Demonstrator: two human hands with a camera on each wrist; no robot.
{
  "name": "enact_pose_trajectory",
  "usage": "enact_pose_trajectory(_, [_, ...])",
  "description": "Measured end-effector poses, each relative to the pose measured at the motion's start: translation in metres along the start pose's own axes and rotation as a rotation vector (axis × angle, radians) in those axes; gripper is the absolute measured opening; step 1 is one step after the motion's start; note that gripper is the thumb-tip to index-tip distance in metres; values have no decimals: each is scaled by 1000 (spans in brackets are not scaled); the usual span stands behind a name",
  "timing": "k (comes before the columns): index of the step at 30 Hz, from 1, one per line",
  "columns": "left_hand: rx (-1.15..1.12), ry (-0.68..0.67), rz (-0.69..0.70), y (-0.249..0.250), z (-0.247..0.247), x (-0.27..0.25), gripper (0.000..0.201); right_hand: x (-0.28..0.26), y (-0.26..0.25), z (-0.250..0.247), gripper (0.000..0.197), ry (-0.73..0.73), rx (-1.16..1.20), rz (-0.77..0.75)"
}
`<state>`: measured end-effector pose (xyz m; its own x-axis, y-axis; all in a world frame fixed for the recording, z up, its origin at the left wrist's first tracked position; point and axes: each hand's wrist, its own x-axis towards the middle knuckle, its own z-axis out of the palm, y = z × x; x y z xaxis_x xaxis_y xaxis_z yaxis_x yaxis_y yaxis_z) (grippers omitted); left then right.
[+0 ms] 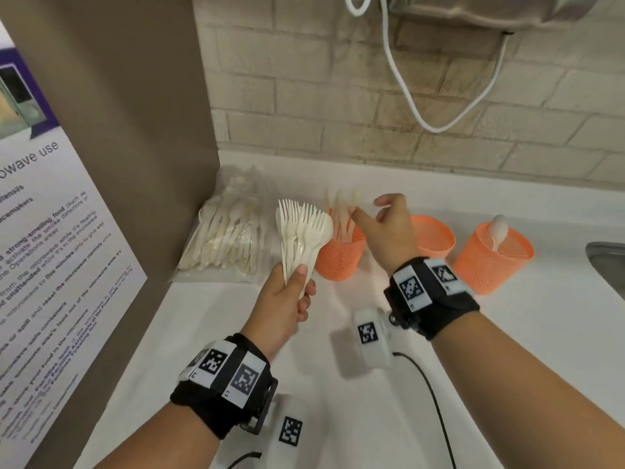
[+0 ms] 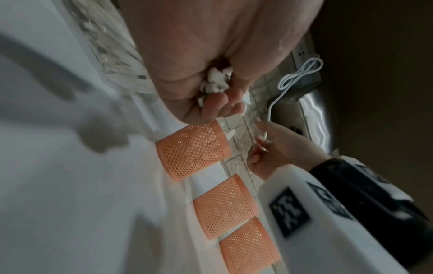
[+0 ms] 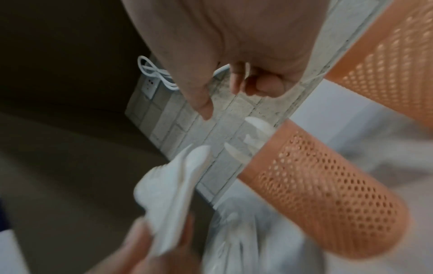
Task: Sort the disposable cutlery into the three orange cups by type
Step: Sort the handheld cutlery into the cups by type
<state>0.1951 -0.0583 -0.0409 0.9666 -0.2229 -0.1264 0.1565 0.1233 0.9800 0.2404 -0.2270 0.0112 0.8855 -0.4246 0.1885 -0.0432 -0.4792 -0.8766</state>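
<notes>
Head view: left hand (image 1: 287, 299) clenched round the handles of a bunch of forks (image 1: 301, 231), held upright and fanned, probably for easy picking, tines pointing far. Right hand (image 1: 382, 225) released, fingers loose over the left cup (image 1: 338, 262), where knives (image 1: 341, 211) stand handles down. Middle cup (image 1: 434, 238) apparently empty; right cup (image 1: 490, 265) with one spoon (image 1: 499, 231), bowl up. Bag of cutlery (image 1: 226, 231) flat on the tabletop (image 1: 372, 418), far left.

Left wrist view: handle ends (image 2: 215, 81) bunched in the fist.

Right wrist view: fingers (image 3: 203, 103) empty (blurred) above knife tips (image 3: 253, 137).

The right hand (image 3: 234, 55) hovers empty above an orange mesh cup (image 3: 328, 194) holding white cutlery (image 3: 253, 140).
</notes>
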Motion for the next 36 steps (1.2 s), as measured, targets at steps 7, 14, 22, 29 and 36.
enact_pose_trajectory(7, [85, -39, 83, -4, 17, -7, 16, -59, 4, 5, 21, -311, 180, 25])
enact_pose_trajectory(14, [326, -204, 202, -12, 25, -14, 43, -75, 11, 12, 60, -250, 370, 237])
enact_pose_trajectory(22, [568, -238, 283, -12, 35, -21, 57, -79, 14, 3, 41, -280, 462, 128])
enact_pose_trajectory(29, [341, -291, 25, 10, 33, -23, 48, -83, 13, -10, 16, -310, 423, 62])
enact_pose_trajectory(36, [377, -465, -53, 20, 27, -18, 10, -82, 6, -21, 24, -384, 308, -45])
